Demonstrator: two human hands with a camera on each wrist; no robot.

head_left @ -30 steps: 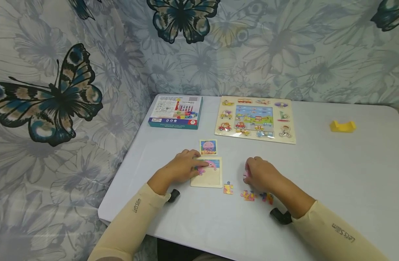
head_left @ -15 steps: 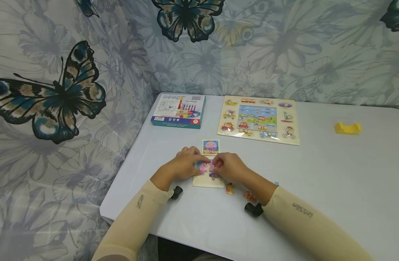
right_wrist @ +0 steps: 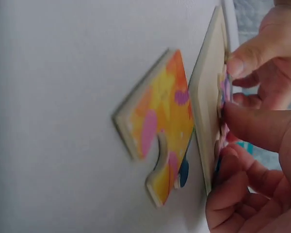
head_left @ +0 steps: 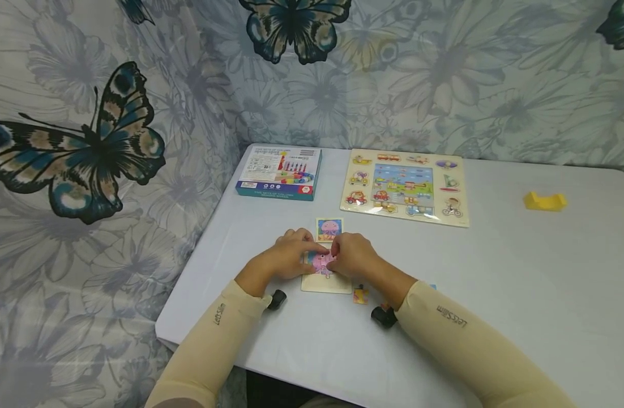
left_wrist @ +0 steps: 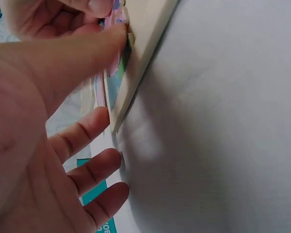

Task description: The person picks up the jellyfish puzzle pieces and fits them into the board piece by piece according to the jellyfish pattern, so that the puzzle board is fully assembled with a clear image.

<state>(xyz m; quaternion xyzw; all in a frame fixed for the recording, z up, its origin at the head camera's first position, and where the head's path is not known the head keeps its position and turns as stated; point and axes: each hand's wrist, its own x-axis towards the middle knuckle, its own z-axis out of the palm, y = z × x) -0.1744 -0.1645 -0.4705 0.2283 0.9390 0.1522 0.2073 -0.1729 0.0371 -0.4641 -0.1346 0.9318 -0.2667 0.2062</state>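
A small wooden puzzle tray (head_left: 326,284) lies on the table, its upper part holding pink and blue pieces and its lower part bare wood. My left hand (head_left: 290,256) rests at the tray's left edge, thumb pressing on the pieces and the other fingers loosely extended. With thumb and fingertips, my right hand (head_left: 357,256) pinches a pink puzzle piece (head_left: 333,258) at the upper right of the tray; the fingers partly hide it. Just right of the tray lies a loose yellow-orange puzzle piece (right_wrist: 160,111). A small square pink jellyfish picture (head_left: 329,229) lies directly behind the tray.
Farther back are a teal-edged box (head_left: 277,173) and a large vehicle puzzle board (head_left: 404,212). A yellow notched block (head_left: 545,201) sits at the right. The right forearm mostly hides other loose pieces; a blue bit (head_left: 433,287) shows beside the sleeve.
My right hand has carried a pink piece leftward from the loose pieces onto the tray, where it now sits lower, beside the other pink pieces. The left hand stays on the tray.
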